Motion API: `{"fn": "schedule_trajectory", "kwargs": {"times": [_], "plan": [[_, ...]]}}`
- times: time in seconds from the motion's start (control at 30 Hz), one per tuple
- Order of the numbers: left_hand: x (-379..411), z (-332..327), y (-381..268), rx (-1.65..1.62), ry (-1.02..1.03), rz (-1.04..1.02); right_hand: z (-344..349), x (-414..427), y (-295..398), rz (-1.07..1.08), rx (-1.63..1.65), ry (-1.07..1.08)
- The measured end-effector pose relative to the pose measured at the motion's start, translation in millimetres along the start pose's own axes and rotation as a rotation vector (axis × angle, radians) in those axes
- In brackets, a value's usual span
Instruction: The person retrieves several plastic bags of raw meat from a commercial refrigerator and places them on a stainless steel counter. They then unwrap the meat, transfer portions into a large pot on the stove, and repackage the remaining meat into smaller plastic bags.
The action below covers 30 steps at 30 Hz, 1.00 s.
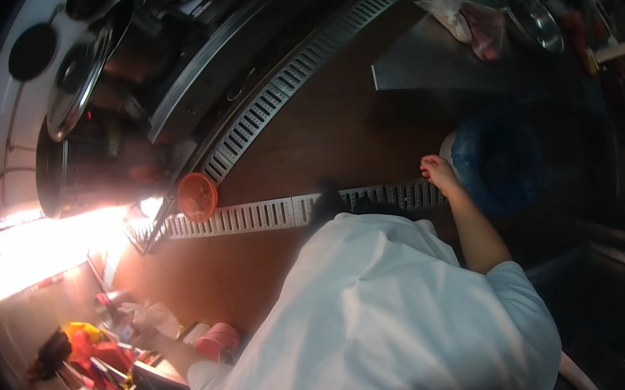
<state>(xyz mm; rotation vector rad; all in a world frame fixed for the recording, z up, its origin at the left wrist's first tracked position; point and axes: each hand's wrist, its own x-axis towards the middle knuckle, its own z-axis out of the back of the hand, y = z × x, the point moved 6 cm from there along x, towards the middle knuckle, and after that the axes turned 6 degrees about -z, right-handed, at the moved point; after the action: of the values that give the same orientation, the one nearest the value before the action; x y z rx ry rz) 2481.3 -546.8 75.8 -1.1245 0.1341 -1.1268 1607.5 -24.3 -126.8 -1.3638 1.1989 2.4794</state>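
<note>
My left hand (143, 336) is at the lower left, partly blurred, beside a crumpled pale plastic bag or tissue (157, 317). A dark and pinkish item (108, 306) lies just beyond it; the blur hides what my fingers hold. A holder with red and yellow packets and utensils (100, 356) stands close to that wrist. My right hand (438, 170) hangs in the air with loosely curled fingers and nothing visible in it. It is near the rim of a bin lined with a blue plastic bag (495, 164).
Slotted metal drain covers (265, 103) cross the brown floor. An orange bowl-shaped strainer (197, 197) sits beside the dark stove with a large pot (101, 171). Glare washes out the left counter. Bagged food (476, 26) and a metal bowl (534, 21) lie on a steel table (431, 64).
</note>
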Motion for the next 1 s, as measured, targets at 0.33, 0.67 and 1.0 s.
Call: {"fn": "schedule_trajectory", "kwargs": {"times": [0.33,0.67,1.0], "plan": [[-219,-321,-248,-0.888,0.685,0.012,-43,-7,69,0.066,0.349,0.251],[-657,-405,-638,-1.194,2.094,-0.366,64,8,207,0.307,1.034,0.428],[-908,-290,-726,-1.555,2.400,-1.270,289,-23,11,0.367,1.529,-0.389]]}}
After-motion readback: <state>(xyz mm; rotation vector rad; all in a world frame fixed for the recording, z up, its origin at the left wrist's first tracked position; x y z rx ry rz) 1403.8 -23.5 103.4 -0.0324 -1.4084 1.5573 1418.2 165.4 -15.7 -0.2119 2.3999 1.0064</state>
